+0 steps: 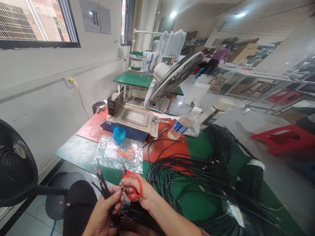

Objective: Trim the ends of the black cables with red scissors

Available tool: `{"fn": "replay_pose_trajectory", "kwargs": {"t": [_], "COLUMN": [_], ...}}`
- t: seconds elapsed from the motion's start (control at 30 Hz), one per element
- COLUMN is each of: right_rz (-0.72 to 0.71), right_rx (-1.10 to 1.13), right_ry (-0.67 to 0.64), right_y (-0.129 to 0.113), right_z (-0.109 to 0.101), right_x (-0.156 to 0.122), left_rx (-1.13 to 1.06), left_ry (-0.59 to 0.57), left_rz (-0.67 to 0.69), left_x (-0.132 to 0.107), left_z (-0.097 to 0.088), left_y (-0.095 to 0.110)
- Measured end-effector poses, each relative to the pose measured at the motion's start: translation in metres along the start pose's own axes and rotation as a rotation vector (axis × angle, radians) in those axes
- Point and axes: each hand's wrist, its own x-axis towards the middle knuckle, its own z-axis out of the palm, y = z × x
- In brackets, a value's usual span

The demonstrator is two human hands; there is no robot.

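Observation:
My left hand (108,205) is closed around a bundle of black cables (101,182), whose stripped ends fan upward with thin coloured wires showing. My right hand (139,188) holds red-handled scissors (140,186), fingers through the loops and the small dark blades pointing up. The fingertips of both hands meet at one cable end; the exact pinch there is too small to make out. Just beyond the hands, a clear plastic bag (102,154) lies on the table with a scatter of tiny red and orange bits (126,152) on it.
Coils of black cable (169,177) cover the table's right side. Behind the bag stand a blue cup (119,135), a blue solder-pot-like machine (128,129) with a small fan (116,104), and a bottle (179,127). A large fan (177,77) stands behind; another (16,164) is at left.

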Motion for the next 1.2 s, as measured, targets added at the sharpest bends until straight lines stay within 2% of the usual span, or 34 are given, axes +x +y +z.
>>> {"fn": "replay_pose_trajectory", "kwargs": {"t": [0.1,0.2,0.37,0.47,0.63,0.87,0.97,1.2], "right_rz": [-0.096,-0.209,-0.440,-0.412,-0.370,-0.444,-0.442,-0.456], "right_rx": [-0.010,-0.127,-0.635,-0.926,-1.218,-1.355,-1.372,-1.364], "right_ry": [0.042,0.080,0.090,0.050,0.044,0.116,0.137,0.172], "right_y": [0.004,0.007,0.001,-0.004,-0.008,-0.021,-0.026,-0.029], "right_z": [0.002,-0.001,-0.016,-0.020,-0.016,-0.021,-0.025,-0.035], "right_x": [0.000,0.002,-0.010,-0.024,-0.033,-0.031,-0.031,-0.025], "left_rx": [0.017,0.002,-0.093,-0.116,0.019,0.247,0.350,0.336], "left_ry": [0.044,0.110,0.250,0.300,0.227,0.181,0.204,0.221], "left_rz": [-0.015,-0.034,0.036,0.073,0.145,0.222,0.251,0.250], "left_x": [0.000,0.001,0.002,0.001,0.005,0.020,0.025,0.033], "left_z": [0.002,0.001,0.001,0.003,0.007,0.008,0.010,0.017], "left_y": [0.000,0.001,0.006,0.010,0.015,0.021,0.022,0.025]}}
